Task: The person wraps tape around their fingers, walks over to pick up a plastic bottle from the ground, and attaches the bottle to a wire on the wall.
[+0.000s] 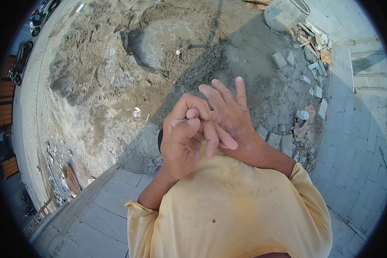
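Observation:
My left hand [178, 139] is in front of my chest, its index finger curled down to the thumb in a pinch and its other fingers stretched toward the right. Whatever lies in the pinch is hidden. A thin orange strip [209, 110] shows beside the curled finger, against my right hand [234, 114]. That hand is turned with its back up, several fingers spread and pointing away from me. Its thumb side is covered by the left hand, and the two hands overlap. Below them is the yellow shirt [236, 202] on my body.
Ahead lies a heap of wet sandy mix [94, 56] around a grey pool [163, 36], with a pale handle end [179, 52] sticking out. A concrete drum [286, 15], broken blocks [278, 60] and a block wall [352, 129] stand right. Motorbikes [23, 62] are far left.

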{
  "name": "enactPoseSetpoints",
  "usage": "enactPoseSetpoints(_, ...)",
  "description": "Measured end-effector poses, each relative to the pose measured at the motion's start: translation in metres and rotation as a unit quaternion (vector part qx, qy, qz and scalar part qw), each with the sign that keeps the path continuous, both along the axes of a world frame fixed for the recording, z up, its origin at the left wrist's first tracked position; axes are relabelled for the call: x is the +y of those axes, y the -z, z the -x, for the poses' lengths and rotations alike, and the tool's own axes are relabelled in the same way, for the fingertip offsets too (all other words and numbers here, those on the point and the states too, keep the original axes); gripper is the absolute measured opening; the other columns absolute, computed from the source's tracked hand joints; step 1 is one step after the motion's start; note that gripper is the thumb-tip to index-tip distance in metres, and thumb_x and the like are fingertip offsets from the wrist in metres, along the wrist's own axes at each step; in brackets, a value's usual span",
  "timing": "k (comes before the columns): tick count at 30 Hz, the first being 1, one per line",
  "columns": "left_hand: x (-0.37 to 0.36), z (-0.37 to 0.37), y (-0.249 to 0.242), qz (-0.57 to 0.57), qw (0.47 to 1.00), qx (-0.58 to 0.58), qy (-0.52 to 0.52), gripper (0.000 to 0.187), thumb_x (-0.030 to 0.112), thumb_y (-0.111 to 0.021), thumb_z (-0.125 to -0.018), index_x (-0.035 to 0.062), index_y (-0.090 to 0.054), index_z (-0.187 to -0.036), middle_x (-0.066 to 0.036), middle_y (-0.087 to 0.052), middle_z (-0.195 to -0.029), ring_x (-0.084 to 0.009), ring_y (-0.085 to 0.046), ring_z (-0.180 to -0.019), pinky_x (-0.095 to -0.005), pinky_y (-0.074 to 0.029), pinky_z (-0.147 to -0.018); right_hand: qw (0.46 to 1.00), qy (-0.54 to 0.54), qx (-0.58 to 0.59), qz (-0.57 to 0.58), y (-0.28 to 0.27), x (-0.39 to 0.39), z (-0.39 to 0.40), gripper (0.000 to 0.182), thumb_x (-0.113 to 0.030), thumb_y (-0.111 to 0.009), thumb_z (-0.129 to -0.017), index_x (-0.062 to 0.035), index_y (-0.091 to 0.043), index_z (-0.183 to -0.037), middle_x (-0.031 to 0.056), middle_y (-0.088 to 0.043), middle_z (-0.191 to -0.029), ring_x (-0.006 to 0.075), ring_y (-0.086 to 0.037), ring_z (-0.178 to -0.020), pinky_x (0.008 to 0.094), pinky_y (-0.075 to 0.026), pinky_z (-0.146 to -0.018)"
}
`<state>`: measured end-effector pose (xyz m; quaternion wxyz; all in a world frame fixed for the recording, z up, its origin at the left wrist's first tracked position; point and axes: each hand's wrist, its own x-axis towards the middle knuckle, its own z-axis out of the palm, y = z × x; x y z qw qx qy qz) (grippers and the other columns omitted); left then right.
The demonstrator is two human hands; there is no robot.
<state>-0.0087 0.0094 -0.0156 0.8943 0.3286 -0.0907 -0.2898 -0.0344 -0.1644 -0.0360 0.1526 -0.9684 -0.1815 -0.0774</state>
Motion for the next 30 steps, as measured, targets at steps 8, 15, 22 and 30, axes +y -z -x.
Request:
enactPoseSetpoints(8, 0.000, 0.000, 0.004, 0.023, 1.000, -0.002, -0.002, 0.017, 0.017, -0.044, -0.109, 0.0027, -0.047, -0.116, -0.015, -0.060, -0.066, -0.0291, -0.069, -0.057, -0.0455, -0.067, -0.068, 1.000, -0.005, -0.017, 0.005, 0.004, 0.001, 0.001, 0.059, -0.044, -0.072, -0.094, -0.0317, -0.063, -0.151, 0.0197, -0.056, -0.144, 0.0457, -0.054, -0.139, 0.0784, -0.024, -0.122)
enactPoseSetpoints(15, -0.005, 0.005, -0.003, -0.001, 0.999, 0.002, -0.033, 0.028, 0.027, -0.049, -0.111, 0.0002, -0.047, -0.118, -0.014, -0.056, -0.059, -0.0352, -0.067, -0.051, -0.0377, -0.054, -0.051, 0.999, -0.004, -0.025, -0.024, 0.005, 0.002, 0.002, 0.061, -0.044, -0.072, -0.093, -0.0320, -0.062, -0.152, 0.0187, -0.058, -0.141, 0.0448, -0.055, -0.138, 0.0791, -0.026, -0.121)
enactPoseSetpoints(22, -0.003, 0.005, 0.001, 0.012, 1.000, 0.007, -0.012, 0.031, 0.031, -0.048, -0.112, 0.0007, -0.045, -0.120, -0.015, -0.059, -0.065, -0.0337, -0.070, -0.057, -0.0430, -0.063, -0.064, 1.000, -0.007, -0.019, -0.023, 0.005, 0.000, 0.003, 0.061, -0.045, -0.072, -0.093, -0.0319, -0.061, -0.152, 0.0178, -0.058, -0.141, 0.0438, -0.055, -0.138, 0.0789, -0.026, -0.121)
enactPoseSetpoints(30, -0.005, 0.005, 0.004, 0.014, 1.000, -0.024, -0.003, 0.029, 0.030, -0.045, -0.114, 0.0013, -0.043, -0.118, -0.012, -0.054, -0.060, -0.0357, -0.069, -0.053, -0.0382, -0.055, -0.054, 0.999, -0.006, -0.031, -0.028, 0.005, -0.003, 0.005, 0.059, -0.043, -0.070, -0.095, -0.0341, -0.062, -0.153, 0.0162, -0.058, -0.139, 0.0419, -0.056, -0.137, 0.0790, -0.028, -0.120)
